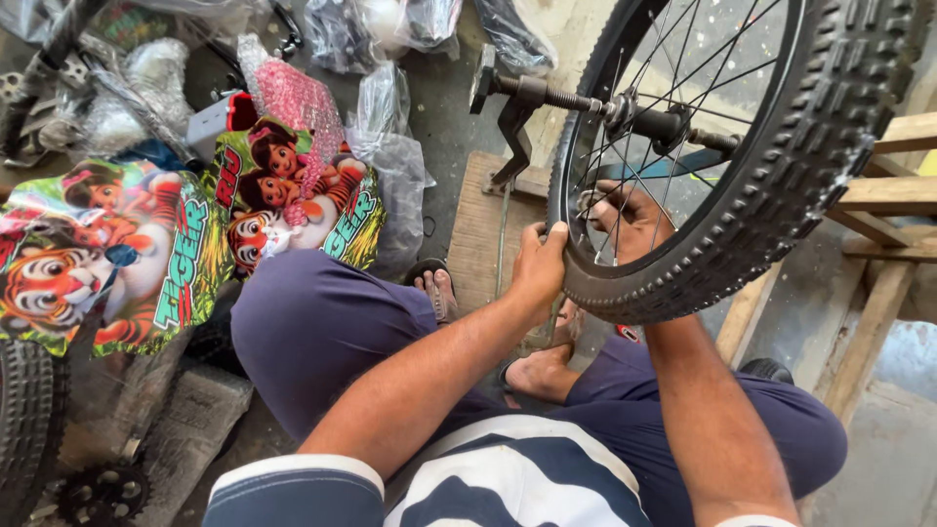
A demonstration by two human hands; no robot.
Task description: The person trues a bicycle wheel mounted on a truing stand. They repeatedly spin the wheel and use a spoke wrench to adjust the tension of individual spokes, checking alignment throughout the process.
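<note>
Floor crowded on the left: two colourful cartoon panels point(146, 254) lean by the person's left knee, with clear plastic bags point(386, 146) and wrapped parts behind them at the far side. A second tyre point(24, 420) and a black chainring point(102, 493) lie near left. A wooden board point(483, 234) sits on the floor past the sandalled feet; a wooden frame point(878, 205) stands at right.

The wheel point(781, 166), knobby black tyre with thin spokes, is held upright over the lap, right of centre. Its threaded axle point(576, 98) sticks out leftward, carrying a black bracket point(512, 127).

Left hand point(539, 265) is clamped on the near-left edge of the tyre, fingers curled over the tread. Right hand point(625, 220) sits behind the spokes, closed on the rim's inner side; spokes partly screen it. Hands close together, tyre wall between them.
</note>
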